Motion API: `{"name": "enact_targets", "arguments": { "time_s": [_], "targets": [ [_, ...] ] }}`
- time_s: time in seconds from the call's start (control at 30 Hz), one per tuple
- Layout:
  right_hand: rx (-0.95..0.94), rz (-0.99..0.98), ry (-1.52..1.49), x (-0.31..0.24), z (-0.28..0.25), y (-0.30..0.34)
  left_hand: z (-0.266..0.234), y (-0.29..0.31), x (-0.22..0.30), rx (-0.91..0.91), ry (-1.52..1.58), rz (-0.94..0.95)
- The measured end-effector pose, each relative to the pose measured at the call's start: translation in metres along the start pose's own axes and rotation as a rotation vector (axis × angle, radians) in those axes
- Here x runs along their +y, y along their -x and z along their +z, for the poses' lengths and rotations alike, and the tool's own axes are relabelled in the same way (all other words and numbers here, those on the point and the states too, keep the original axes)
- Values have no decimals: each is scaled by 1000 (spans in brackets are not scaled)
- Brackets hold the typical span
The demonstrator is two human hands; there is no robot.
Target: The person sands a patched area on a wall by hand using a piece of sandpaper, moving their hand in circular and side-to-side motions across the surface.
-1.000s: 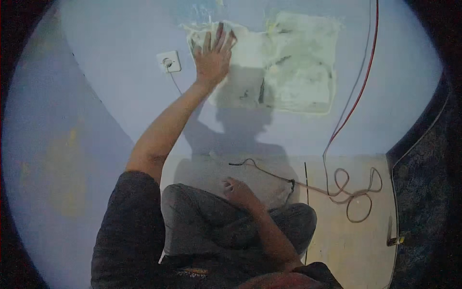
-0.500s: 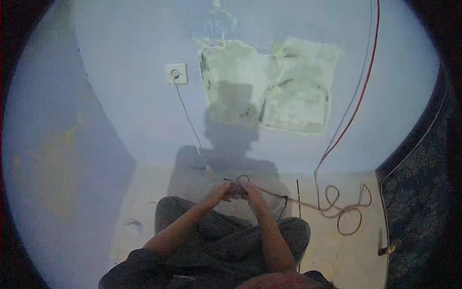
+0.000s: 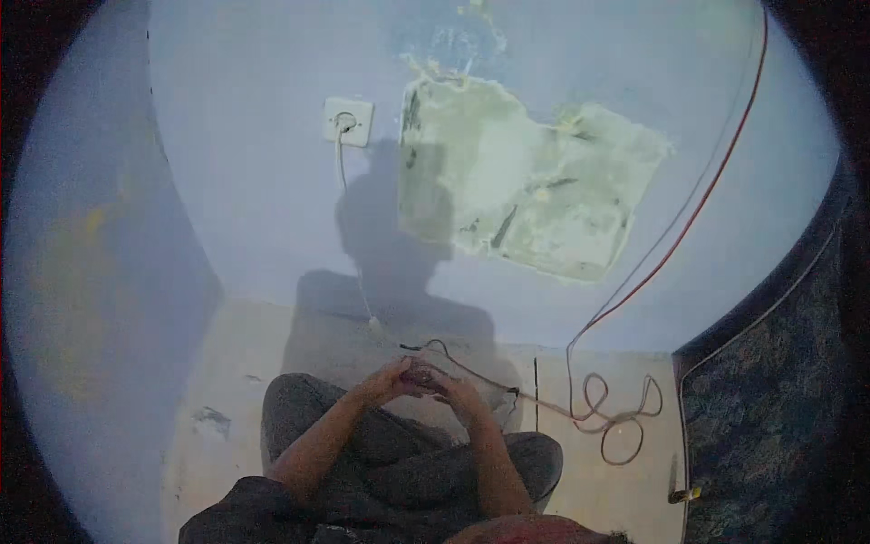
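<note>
My left hand (image 3: 391, 379) and my right hand (image 3: 453, 390) meet above my crossed legs, their fingers folded against each other. Whether anything small lies between them is hidden. Just beyond my fingers, a dark cable end (image 3: 410, 346) rests on the floor. From there the thin brown cable (image 3: 471, 371) arches and runs off to the right, past my right hand. A white plug-like piece (image 3: 374, 323) on a white cord lies a little farther off, near the foot of the wall.
The cord climbs to a white wall socket (image 3: 348, 121). At right, loose cable coils (image 3: 622, 442) lie on the pale floor, joined to a reddish cable (image 3: 696, 216) hanging down the wall. A dark patterned cloth (image 3: 770, 408) borders the right side, with a small yellow-and-black object (image 3: 686, 495) beside it.
The view has shifted, so wall and floor sit differently in it. My hands stay together over my legs, the fingers now lying flatter. The cable end still lies beyond them.
</note>
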State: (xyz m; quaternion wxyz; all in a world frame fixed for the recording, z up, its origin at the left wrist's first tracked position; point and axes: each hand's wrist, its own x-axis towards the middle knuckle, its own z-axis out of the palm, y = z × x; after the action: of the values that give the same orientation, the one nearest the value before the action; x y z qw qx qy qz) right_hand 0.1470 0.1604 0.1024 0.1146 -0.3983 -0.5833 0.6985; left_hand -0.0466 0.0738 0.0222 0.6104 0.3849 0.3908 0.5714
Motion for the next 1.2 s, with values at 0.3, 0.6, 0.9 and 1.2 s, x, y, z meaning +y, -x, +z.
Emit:
{"name": "enact_targets", "arguments": {
  "time_s": [0.3, 0.6, 0.9, 1.2],
  "targets": [
    [27, -52, 224, 13, 11, -17, -8, 8, 1, 36, 59, 31],
    [1, -179, 485, 14, 5, -21, -4, 8, 26, 87, -193, 51],
    [226, -353, 637, 16, -3, -24, -5, 3, 31, 196, -358, -148],
    [222, -507, 500, 23, -5, -29, -12, 6, 3, 190, -190, 29]
  ]
}}
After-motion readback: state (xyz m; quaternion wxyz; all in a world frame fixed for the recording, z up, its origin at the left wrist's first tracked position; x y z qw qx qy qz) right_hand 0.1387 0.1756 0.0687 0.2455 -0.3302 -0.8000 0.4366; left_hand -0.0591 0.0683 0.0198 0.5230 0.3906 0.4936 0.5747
